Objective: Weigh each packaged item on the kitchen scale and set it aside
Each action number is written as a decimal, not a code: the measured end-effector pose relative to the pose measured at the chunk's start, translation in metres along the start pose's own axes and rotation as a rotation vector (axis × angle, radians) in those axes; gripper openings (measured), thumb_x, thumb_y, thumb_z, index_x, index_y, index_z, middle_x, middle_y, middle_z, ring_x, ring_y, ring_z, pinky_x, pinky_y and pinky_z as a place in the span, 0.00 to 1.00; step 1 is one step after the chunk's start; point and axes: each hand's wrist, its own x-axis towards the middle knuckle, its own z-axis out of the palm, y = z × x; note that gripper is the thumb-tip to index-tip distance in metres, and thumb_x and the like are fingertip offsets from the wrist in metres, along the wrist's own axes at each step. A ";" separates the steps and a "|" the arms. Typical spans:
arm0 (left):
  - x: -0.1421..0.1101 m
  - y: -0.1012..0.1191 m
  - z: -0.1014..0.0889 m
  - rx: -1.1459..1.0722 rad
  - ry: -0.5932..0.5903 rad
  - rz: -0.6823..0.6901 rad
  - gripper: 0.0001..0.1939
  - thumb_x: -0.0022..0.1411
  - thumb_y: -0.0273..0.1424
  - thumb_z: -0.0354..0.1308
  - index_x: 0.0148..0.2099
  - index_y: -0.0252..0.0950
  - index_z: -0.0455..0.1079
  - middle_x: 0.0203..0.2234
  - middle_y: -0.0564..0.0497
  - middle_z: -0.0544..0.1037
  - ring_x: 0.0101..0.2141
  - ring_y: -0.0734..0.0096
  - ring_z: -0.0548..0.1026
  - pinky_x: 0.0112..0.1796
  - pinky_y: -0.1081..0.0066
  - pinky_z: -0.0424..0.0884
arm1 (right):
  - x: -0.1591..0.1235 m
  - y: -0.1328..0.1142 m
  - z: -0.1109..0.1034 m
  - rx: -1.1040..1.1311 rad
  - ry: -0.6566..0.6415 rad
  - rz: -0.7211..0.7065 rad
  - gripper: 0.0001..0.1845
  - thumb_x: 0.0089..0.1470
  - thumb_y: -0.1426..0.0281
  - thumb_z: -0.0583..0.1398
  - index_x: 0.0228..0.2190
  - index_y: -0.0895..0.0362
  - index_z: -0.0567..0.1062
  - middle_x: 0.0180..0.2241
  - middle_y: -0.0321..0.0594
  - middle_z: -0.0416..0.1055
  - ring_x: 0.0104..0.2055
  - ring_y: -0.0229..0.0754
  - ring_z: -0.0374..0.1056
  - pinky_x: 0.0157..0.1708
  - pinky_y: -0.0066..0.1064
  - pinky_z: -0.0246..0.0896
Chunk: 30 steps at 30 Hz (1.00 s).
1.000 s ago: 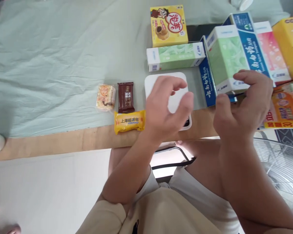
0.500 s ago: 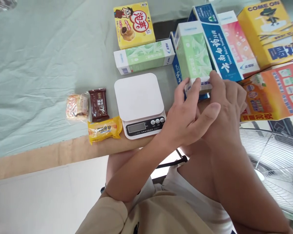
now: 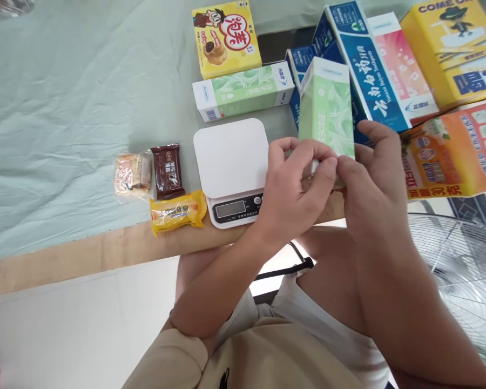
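Observation:
Both my hands grip the near end of a green and white toothpaste box, which is tilted up off the table. My left hand pinches its bottom left corner, fingers curled. My right hand holds the bottom right edge, fingers closed over it. A white kitchen scale with a blank display stands just left of my left hand, its platform bare.
A second green toothpaste box lies behind the scale, a yellow snack box beyond it. Blue, pink, yellow and orange boxes crowd the right. Three small wrapped snacks lie left of the scale. A fan grille sits lower right.
My left hand left the scale and joined my right hand on the green box. The box has been lifted and tilted upward from among the other boxes.

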 end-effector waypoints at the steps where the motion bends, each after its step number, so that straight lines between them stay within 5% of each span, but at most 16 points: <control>1: -0.002 0.001 -0.003 -0.006 0.008 0.005 0.04 0.76 0.35 0.57 0.46 0.45 0.72 0.45 0.46 0.79 0.55 0.60 0.75 0.45 0.62 0.81 | 0.000 -0.001 0.003 0.060 0.002 0.030 0.29 0.64 0.65 0.60 0.65 0.49 0.63 0.48 0.45 0.79 0.36 0.41 0.78 0.30 0.32 0.73; 5: -0.013 0.008 -0.023 -0.060 0.017 -0.050 0.18 0.73 0.33 0.58 0.62 0.48 0.63 0.56 0.44 0.74 0.53 0.61 0.78 0.43 0.64 0.82 | -0.004 -0.025 0.019 0.161 0.028 -0.056 0.29 0.62 0.65 0.57 0.64 0.48 0.63 0.55 0.47 0.75 0.48 0.47 0.79 0.39 0.38 0.78; 9: -0.026 0.010 -0.048 0.017 0.165 -0.030 0.25 0.66 0.34 0.60 0.63 0.44 0.63 0.51 0.43 0.74 0.43 0.63 0.78 0.37 0.65 0.82 | -0.012 -0.055 0.035 0.090 0.006 -0.207 0.31 0.61 0.62 0.56 0.65 0.50 0.66 0.60 0.49 0.73 0.57 0.53 0.75 0.46 0.45 0.79; 12: -0.036 0.004 -0.065 0.280 0.314 0.079 0.22 0.63 0.34 0.57 0.58 0.36 0.70 0.39 0.45 0.76 0.35 0.64 0.74 0.34 0.63 0.78 | -0.019 -0.065 0.047 -0.019 -0.067 -0.284 0.29 0.61 0.65 0.57 0.62 0.52 0.72 0.52 0.49 0.79 0.48 0.52 0.78 0.40 0.43 0.78; 16: -0.047 -0.006 -0.078 0.550 0.357 0.065 0.24 0.61 0.35 0.53 0.57 0.32 0.73 0.34 0.47 0.77 0.33 0.62 0.75 0.35 0.61 0.73 | -0.030 -0.065 0.063 -0.038 -0.195 -0.258 0.28 0.63 0.65 0.56 0.62 0.55 0.73 0.40 0.44 0.80 0.32 0.44 0.74 0.26 0.35 0.71; 22: -0.054 -0.018 -0.090 0.658 0.291 -0.024 0.18 0.65 0.41 0.56 0.49 0.36 0.77 0.28 0.47 0.75 0.43 0.49 0.75 0.46 0.51 0.69 | -0.034 -0.067 0.072 -0.161 -0.186 -0.230 0.26 0.62 0.62 0.58 0.59 0.54 0.76 0.41 0.44 0.80 0.26 0.39 0.67 0.24 0.34 0.68; 26: -0.054 -0.031 -0.103 0.640 0.276 -0.068 0.22 0.68 0.47 0.56 0.54 0.36 0.76 0.36 0.45 0.76 0.40 0.54 0.73 0.44 0.54 0.68 | -0.026 -0.067 0.069 -0.175 -0.137 -0.257 0.24 0.59 0.65 0.59 0.56 0.53 0.77 0.46 0.46 0.80 0.25 0.37 0.64 0.25 0.35 0.68; 30: -0.052 -0.038 -0.113 0.596 0.302 -0.013 0.23 0.72 0.47 0.53 0.56 0.36 0.75 0.42 0.43 0.80 0.42 0.56 0.76 0.44 0.56 0.71 | -0.016 -0.062 0.066 -0.156 -0.118 -0.288 0.23 0.59 0.67 0.60 0.55 0.53 0.76 0.42 0.45 0.80 0.33 0.44 0.73 0.31 0.39 0.74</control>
